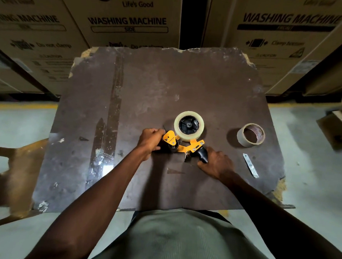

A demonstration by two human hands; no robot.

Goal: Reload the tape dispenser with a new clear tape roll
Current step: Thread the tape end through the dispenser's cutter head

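Observation:
A yellow tape dispenser [182, 144] with a black handle lies flat on the dark brown board [149, 84]. A full clear tape roll [188, 135] sits on its black hub. My left hand [150, 139] grips the dispenser's front end by the roller and yellow flap. My right hand [214, 162] holds the black handle. To the right, apart from both hands, lies a nearly used-up tape roll [251, 135], mostly cardboard core.
A metal cutter blade [250, 165] lies near the board's right edge. A strip of old tape [108, 125] runs down the board's left side. Cardboard washing-machine boxes [131, 16] stand behind. A brown chair [13, 169] is at the left.

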